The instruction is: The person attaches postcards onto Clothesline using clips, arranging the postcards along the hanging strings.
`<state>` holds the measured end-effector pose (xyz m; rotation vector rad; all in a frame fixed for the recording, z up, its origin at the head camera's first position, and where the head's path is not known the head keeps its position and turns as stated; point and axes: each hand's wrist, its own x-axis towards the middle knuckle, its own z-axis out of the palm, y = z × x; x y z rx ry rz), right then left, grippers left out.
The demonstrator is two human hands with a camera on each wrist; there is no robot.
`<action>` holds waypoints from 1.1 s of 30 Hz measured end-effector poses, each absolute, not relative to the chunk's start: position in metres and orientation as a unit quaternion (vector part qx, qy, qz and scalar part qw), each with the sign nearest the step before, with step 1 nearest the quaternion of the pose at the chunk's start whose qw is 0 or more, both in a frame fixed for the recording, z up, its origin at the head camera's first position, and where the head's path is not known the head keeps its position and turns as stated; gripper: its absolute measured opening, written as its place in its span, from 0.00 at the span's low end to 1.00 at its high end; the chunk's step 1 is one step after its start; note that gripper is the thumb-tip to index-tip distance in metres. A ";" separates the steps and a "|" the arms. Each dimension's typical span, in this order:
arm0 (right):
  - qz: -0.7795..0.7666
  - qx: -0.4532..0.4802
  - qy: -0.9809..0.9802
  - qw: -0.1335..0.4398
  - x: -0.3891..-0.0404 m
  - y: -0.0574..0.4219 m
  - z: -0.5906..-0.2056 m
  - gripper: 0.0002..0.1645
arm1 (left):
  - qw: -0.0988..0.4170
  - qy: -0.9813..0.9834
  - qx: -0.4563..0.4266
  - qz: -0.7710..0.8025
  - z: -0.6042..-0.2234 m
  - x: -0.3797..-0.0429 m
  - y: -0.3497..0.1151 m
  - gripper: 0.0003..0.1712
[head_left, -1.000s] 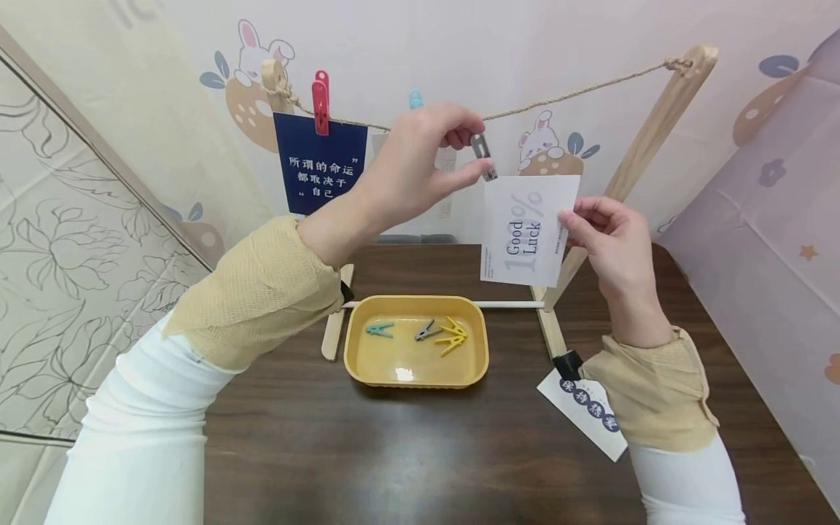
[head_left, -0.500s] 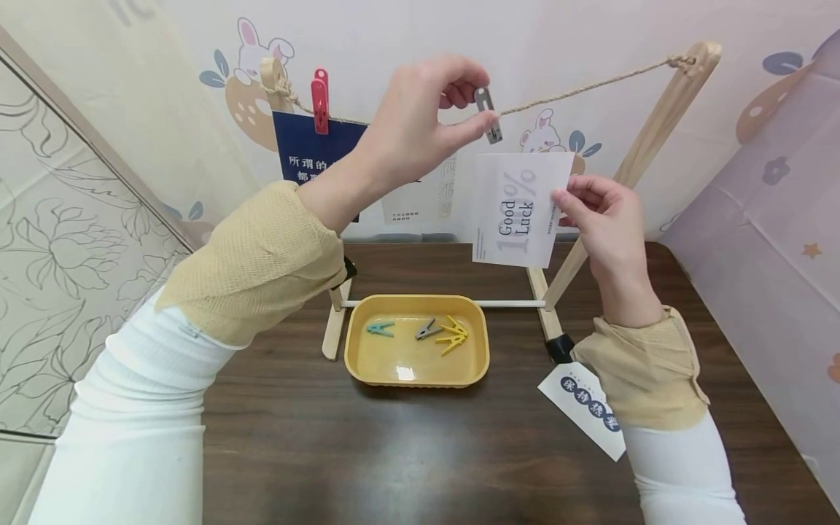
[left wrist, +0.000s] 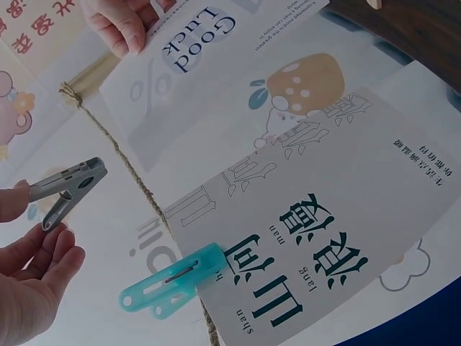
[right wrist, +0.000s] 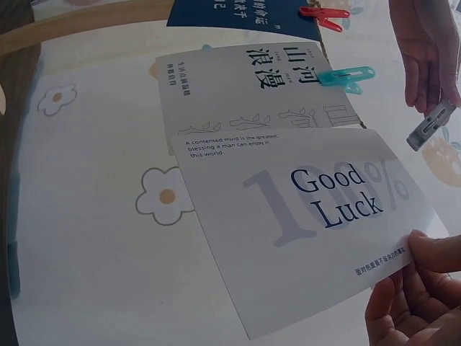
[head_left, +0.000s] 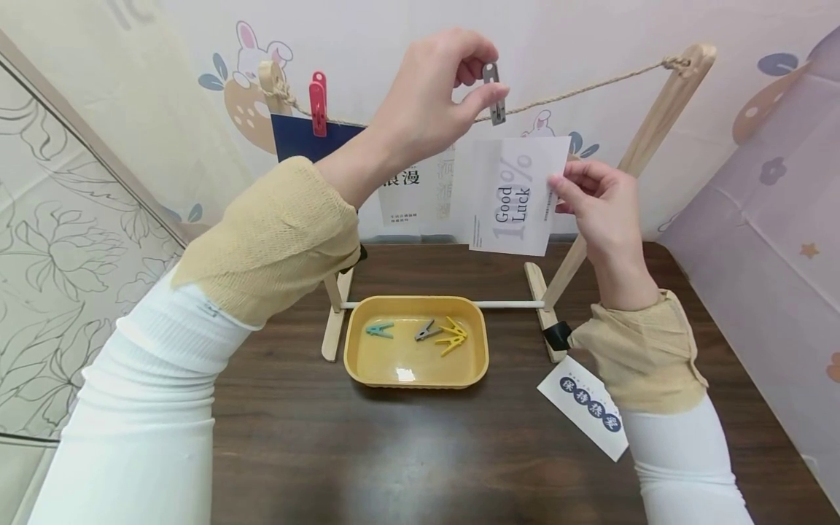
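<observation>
My left hand (head_left: pixel 440 95) pinches a grey clothespin (head_left: pixel 496 111) by its handle ends, over the twine line (head_left: pixel 584 93). In the left wrist view the clothespin's (left wrist: pixel 72 184) jaws stand beside the twine, with nothing between them. Between thumb and fingers, my right hand (head_left: pixel 600 204) holds a white "Good Luck" card (head_left: pixel 515 200) by its right edge. The card's top edge is just below the line. To its left hangs a pale card (left wrist: pixel 310 238) under a teal clothespin (left wrist: pixel 173 280). A navy card (head_left: pixel 305 138), partly behind my left arm, hangs from a red clothespin (head_left: pixel 318 106).
A wooden stand (head_left: pixel 656 135) carries the line, with a white crossbar (head_left: pixel 508 305) low down. Before it sits a yellow basin (head_left: pixel 374 368) with several clothespins. Another white card (head_left: pixel 584 405) lies on the dark table (head_left: pixel 407 459), near my right forearm.
My left hand has risen with the grey clothespin to the line. My right hand has lifted the "Good Luck" card upward and slightly left, closer under the line.
</observation>
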<state>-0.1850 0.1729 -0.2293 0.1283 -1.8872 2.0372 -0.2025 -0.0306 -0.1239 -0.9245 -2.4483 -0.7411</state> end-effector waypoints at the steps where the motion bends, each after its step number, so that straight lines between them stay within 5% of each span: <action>1: 0.720 0.044 -0.669 0.179 -0.186 0.173 -0.229 0.06 | 0.209 -0.882 -0.331 -0.264 -0.123 -0.203 -0.030 0.18; 33: 0.724 0.038 -0.673 0.147 -0.204 0.168 -0.223 0.03 | 0.155 -0.913 -0.252 -0.279 -0.114 -0.230 -0.006 0.15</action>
